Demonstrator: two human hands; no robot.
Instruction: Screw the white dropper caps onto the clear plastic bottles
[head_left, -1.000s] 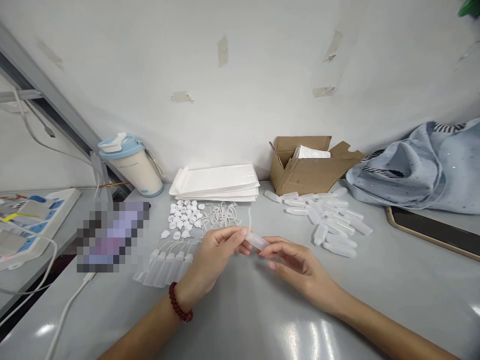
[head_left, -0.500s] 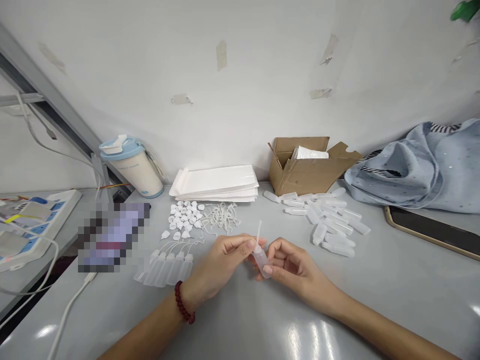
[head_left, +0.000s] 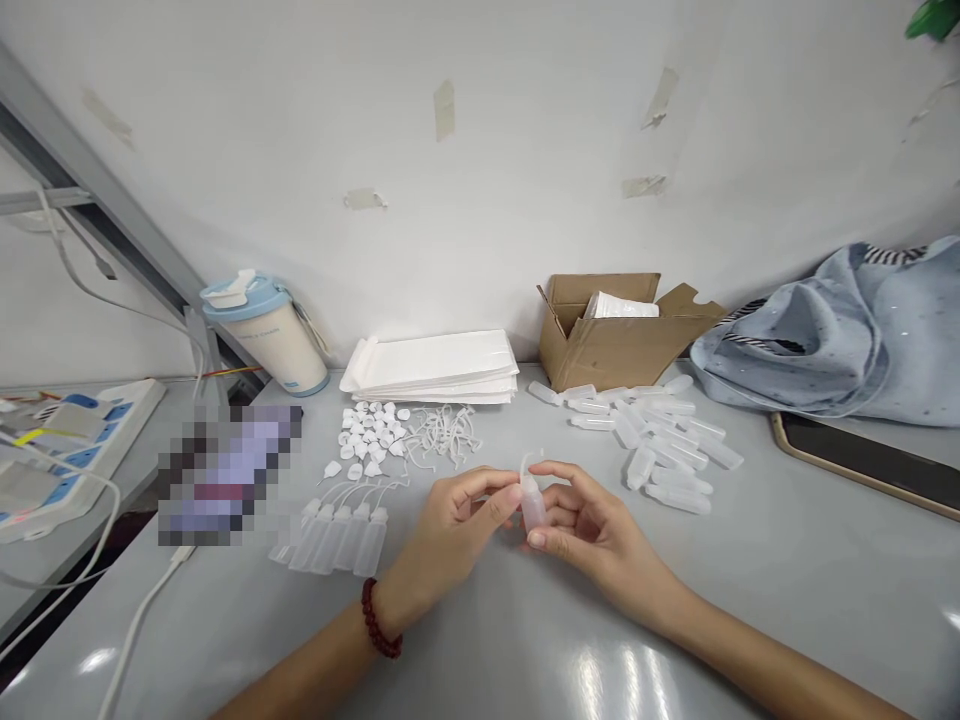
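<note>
A small translucent squeeze bottle (head_left: 533, 508) is held upright above the table between my two hands. My right hand (head_left: 600, 525) is closed on the bottle's lower body, its thumb in front, and its index finger reaches up beside the thin white tube (head_left: 526, 464) on top, which curves over to the right. My left hand (head_left: 469, 520) pinches the bottle near its neck; some of its fingertips are hidden behind. Left of that hand lie several assembled bottles (head_left: 341, 537) with curved tubes. Beyond are white caps (head_left: 373, 432) and loose thin tubes (head_left: 446, 433).
Several uncapped bottles (head_left: 667, 435) lie at the right, in front of an open cardboard box (head_left: 626, 350). White envelopes (head_left: 435, 365) are stacked by the wall. A tumbler (head_left: 277, 345), power strip (head_left: 112, 430), phone (head_left: 862, 465) and blue cloth bag (head_left: 817, 340) stand around the edges.
The bottle has turned more upright. Its tube, straight before, now bends to the right. My right index finger has risen from beside the bottle to the tube.
</note>
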